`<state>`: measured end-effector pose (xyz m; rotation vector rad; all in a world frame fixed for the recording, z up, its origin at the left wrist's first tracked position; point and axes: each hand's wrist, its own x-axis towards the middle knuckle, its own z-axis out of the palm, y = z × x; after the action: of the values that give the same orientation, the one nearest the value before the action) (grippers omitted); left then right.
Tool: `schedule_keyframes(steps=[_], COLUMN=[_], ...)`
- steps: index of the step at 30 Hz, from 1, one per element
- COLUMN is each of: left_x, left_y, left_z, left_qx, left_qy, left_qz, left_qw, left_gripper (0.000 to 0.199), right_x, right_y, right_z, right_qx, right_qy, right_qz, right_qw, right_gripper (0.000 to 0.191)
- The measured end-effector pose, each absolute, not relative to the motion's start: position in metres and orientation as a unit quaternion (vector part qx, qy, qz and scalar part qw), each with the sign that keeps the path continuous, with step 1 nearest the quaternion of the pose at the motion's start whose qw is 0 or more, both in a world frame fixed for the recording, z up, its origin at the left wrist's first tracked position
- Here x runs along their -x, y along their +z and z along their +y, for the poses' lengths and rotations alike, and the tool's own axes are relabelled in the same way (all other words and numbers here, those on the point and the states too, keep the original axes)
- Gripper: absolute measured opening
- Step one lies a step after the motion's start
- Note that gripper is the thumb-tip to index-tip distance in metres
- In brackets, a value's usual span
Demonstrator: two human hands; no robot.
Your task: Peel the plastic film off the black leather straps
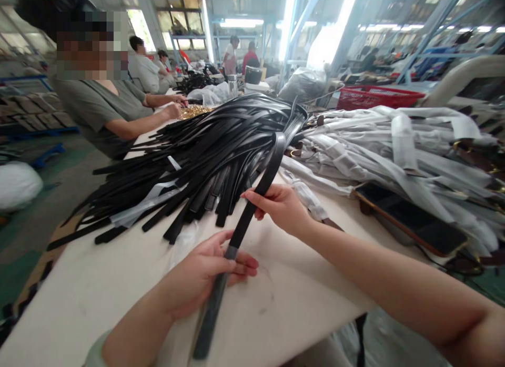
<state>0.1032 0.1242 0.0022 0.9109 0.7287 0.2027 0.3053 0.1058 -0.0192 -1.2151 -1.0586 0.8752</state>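
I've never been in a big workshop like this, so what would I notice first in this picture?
Your eye would go first to the big heap of black belt straps fanned across the white table in the middle. Right in front, the left hand and right hand both grip one black strap. To the heap's right lies a pile of white-wrapped bundles, with a red basket behind it.

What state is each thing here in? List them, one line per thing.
left hand, closed around the lower strap section
right hand, gripping the strap higher up
black strap, held tilted between both hands, off the table
pile of black straps, loose, overlapping, fanned across the table
white wrapped bundles, heaped in a loose mass
phone, lying flat, screen dark
red basket, behind the bundles, contents hidden
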Motion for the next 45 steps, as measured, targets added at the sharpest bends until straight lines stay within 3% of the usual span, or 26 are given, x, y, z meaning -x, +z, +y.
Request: schedule_keyframes(steps=[6, 9, 19, 24, 31, 37, 43, 45], left_x=[-0.091, -0.092, -0.096, -0.099, -0.102, -0.099, -0.1, -0.099], left_y=[0.001, -0.004, -0.006, -0.006, -0.005, -0.005, -0.012, -0.012], left_z=[0.135, 0.137, 0.131, 0.129, 0.128, 0.131, 0.131, 0.132], left_qx=[-0.479, -0.492, -0.493, -0.488, -0.464, -0.493, -0.475, -0.474], left_qy=[0.006, 0.019, 0.057, 0.043, 0.124, 0.102, 0.161, 0.155], left_qz=[0.402, 0.43, 0.382, 0.398, 0.387, 0.394, 0.364, 0.358], left_qw=[0.78, 0.757, 0.779, 0.775, 0.787, 0.769, 0.785, 0.789], left_gripper=[0.044, 0.038, 0.037, 0.038, 0.036, 0.039, 0.033, 0.035], right_x=[-0.315, -0.317, -0.281, -0.307, -0.263, -0.293, -0.269, -0.272], right_y=[-0.019, -0.015, -0.018, -0.016, -0.024, -0.016, -0.025, -0.02], right_z=[0.109, 0.107, 0.084, 0.103, 0.078, 0.096, 0.074, 0.073], right_qx=[0.528, 0.516, 0.419, 0.416, 0.426, 0.452, 0.456, 0.454], right_qy=[0.368, 0.379, 0.576, 0.559, 0.561, 0.523, 0.504, 0.5], right_qz=[-0.456, -0.46, -0.51, -0.356, -0.495, -0.332, -0.559, -0.532], right_qw=[0.615, 0.615, 0.482, 0.622, 0.508, 0.642, 0.476, 0.511], right_gripper=[0.045, 0.043, 0.039, 0.038, 0.049, 0.042, 0.04, 0.038])
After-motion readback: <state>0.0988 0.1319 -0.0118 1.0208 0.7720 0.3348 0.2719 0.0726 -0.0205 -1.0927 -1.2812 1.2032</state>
